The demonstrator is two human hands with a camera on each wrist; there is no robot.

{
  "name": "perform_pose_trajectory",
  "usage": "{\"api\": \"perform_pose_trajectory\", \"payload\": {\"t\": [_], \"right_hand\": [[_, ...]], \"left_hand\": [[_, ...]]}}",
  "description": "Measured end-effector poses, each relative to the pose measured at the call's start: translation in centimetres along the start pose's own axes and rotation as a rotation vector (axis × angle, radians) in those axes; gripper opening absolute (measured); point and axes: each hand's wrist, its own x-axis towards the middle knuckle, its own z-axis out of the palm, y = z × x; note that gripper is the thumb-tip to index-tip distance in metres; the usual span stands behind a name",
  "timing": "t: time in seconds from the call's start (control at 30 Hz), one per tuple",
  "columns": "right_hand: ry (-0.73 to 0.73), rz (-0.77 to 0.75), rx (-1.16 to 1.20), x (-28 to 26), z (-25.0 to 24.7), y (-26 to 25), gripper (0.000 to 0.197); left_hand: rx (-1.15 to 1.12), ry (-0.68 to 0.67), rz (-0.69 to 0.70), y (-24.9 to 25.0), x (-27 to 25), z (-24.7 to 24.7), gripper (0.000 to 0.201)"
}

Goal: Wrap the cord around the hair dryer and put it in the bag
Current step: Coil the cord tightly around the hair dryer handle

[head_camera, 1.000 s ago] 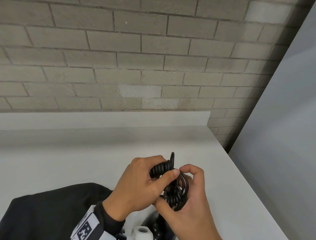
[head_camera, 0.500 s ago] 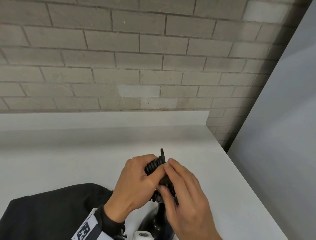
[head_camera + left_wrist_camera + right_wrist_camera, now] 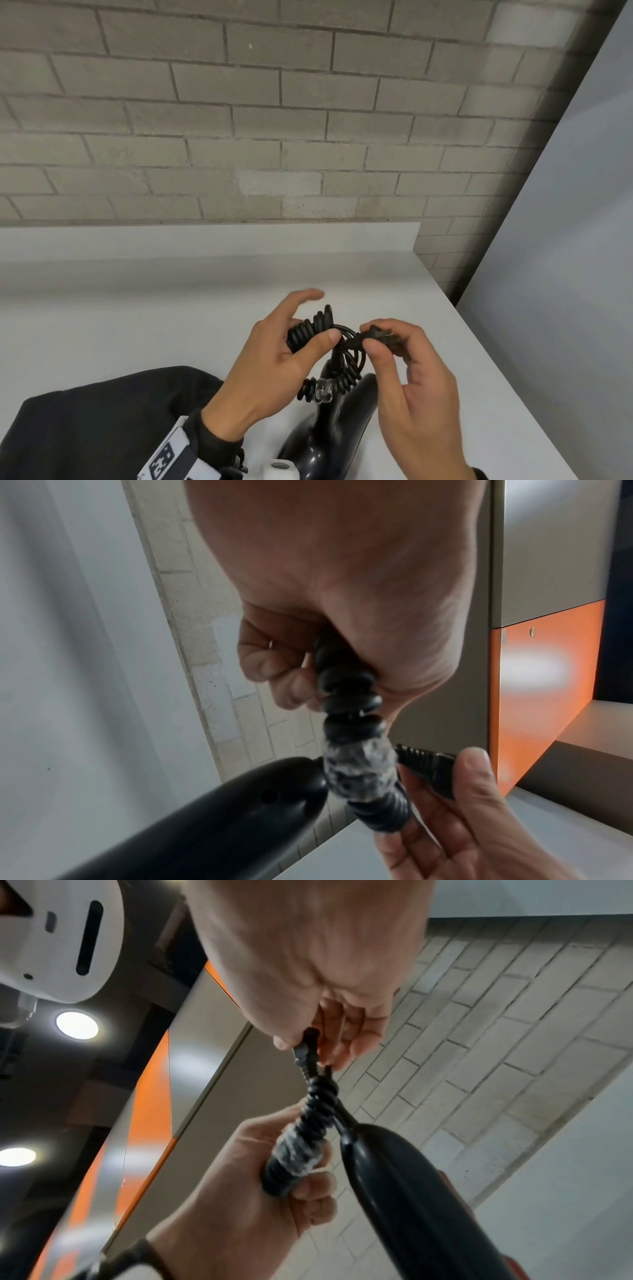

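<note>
The black hair dryer [image 3: 342,414] stands low between my hands, its handle [image 3: 205,818] pointing up toward them. Its coiled black cord [image 3: 310,330] is bunched above the handle, with a band of clear tape [image 3: 359,772] round some coils. My left hand [image 3: 303,329] grips the coil bundle with thumb and lower fingers, its index finger lifted off. My right hand [image 3: 375,337] pinches the plug end [image 3: 382,334] just right of the bundle, a thin loop of cord hanging between. In the right wrist view the plug [image 3: 306,1049] sits between thumb and fingers. The black bag [image 3: 102,428] lies at lower left.
The white table [image 3: 171,308] runs back to a low upstand below a grey brick wall [image 3: 274,120]. Its right edge [image 3: 479,342] falls away toward a pale floor or panel. An orange and grey cabinet [image 3: 548,696] stands nearby.
My right hand has come off the bundle and drawn the plug end out to the right. The left index finger has lifted from the coils.
</note>
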Motion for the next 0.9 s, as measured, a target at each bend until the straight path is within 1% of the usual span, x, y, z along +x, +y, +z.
{"api": "perform_pose_trajectory", "payload": {"t": [0.03,0.1,0.17,0.27,0.33,0.43,0.5,0.57,0.7,0.8,0.9], "right_hand": [[-0.027,0.01,0.02,0.2,-0.2,-0.1,0.017],[-0.075,0.019,0.065,0.6,-0.7,-0.5,0.016],[-0.11,0.034,0.115,1.3,-1.3,-1.2,0.016],[-0.189,0.097,0.23,2.6,-2.0,-2.2,0.012],[-0.234,0.121,0.306,3.7,-2.3,-2.7,0.013],[-0.27,0.141,0.33,5.2,-2.7,-3.1,0.025],[-0.283,0.159,0.35,5.9,-2.7,-3.3,0.029],[-0.287,0.184,0.383,6.3,-2.6,-3.4,0.031],[-0.254,0.278,0.49,6.7,-2.3,-2.9,0.03],[-0.236,0.383,0.555,7.1,-2.0,-2.2,0.032],[-0.203,0.482,0.59,6.8,-1.1,-1.2,0.036]], "left_hand": [[0.016,-0.005,0.022,0.0,0.0,0.0,0.035],[0.041,-0.032,0.063,0.2,-0.1,-0.1,0.034],[0.028,-0.072,0.08,0.2,-0.2,-0.2,0.033],[0.056,-0.104,0.096,0.2,0.1,-0.5,0.033],[0.14,-0.118,0.124,0.3,0.2,-0.8,0.036],[0.349,-0.107,0.173,1.0,0.2,-1.2,0.043],[0.475,-0.086,0.213,1.6,0.1,-1.4,0.05],[0.559,-0.06,0.253,1.9,0.2,-1.4,0.052],[0.627,-0.043,0.311,2.0,0.6,-1.5,0.051],[0.631,-0.058,0.359,2.2,0.6,-1.4,0.045],[0.646,-0.047,0.44,2.5,0.6,-1.2,0.031]]}}
